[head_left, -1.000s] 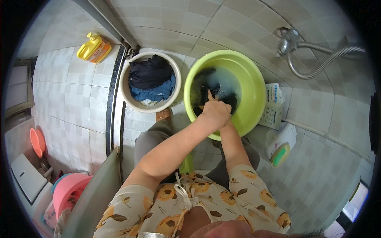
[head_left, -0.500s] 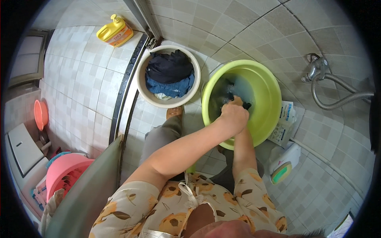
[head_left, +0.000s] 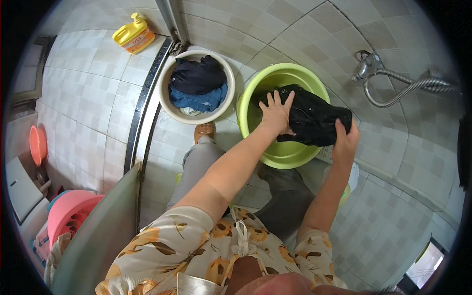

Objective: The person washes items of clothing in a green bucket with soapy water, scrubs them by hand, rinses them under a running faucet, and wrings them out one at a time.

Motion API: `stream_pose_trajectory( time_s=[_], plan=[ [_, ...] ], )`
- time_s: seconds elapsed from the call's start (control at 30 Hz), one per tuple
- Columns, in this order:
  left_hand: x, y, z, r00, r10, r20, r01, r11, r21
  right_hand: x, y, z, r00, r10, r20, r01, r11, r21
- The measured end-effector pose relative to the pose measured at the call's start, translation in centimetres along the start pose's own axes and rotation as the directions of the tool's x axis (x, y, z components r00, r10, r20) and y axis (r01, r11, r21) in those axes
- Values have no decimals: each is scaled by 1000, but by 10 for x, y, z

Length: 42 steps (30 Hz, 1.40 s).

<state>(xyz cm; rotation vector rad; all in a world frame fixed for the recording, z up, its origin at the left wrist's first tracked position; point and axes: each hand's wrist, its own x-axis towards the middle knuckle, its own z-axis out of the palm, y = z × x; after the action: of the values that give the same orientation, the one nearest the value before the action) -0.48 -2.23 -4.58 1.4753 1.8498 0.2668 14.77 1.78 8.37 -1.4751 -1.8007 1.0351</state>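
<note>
We wear a cream top (head_left: 211, 265) printed with orange-yellow flowers and dark brown leaves, its loose sleeves (head_left: 169, 236) short. A white bow (head_left: 240, 240) sits at our neckline; a plain, shiny pale patch (head_left: 196, 285) shows at the left chest. Our trousers (head_left: 204, 160) are grey, our left shoe (head_left: 205, 130) brown.

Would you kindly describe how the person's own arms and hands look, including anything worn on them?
The left hand and right hand are bare, with no gloves, watch or bracelet visible. Both forearms are uncovered. The short sleeves are cream, printed with yellow-orange flowers and brown leaves.
</note>
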Motion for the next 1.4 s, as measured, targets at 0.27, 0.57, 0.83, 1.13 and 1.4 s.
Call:
stream_pose_trajectory(
  time_s=[0.27,0.57,0.83,1.13,1.4],
  plan=[
    [8,39,0,855,-89,-510,-339,650,-681,-31,-7,-30,957,77,-280,78,860,504],
    [-14,71,-7,619,-229,-751,-573,524,-631,-22,115,-3,943,308,-123,-132,691,711],
    [-19,69,-11,623,-32,-782,-698,429,-574,-2,138,18,976,215,32,-83,233,969],
    [-1,59,32,905,-209,-369,-403,-151,-903,-1,101,39,954,106,279,-283,24,959],
    [19,42,44,962,-233,144,-5,-542,-840,3,100,52,855,495,153,-362,360,860]
  ],
)
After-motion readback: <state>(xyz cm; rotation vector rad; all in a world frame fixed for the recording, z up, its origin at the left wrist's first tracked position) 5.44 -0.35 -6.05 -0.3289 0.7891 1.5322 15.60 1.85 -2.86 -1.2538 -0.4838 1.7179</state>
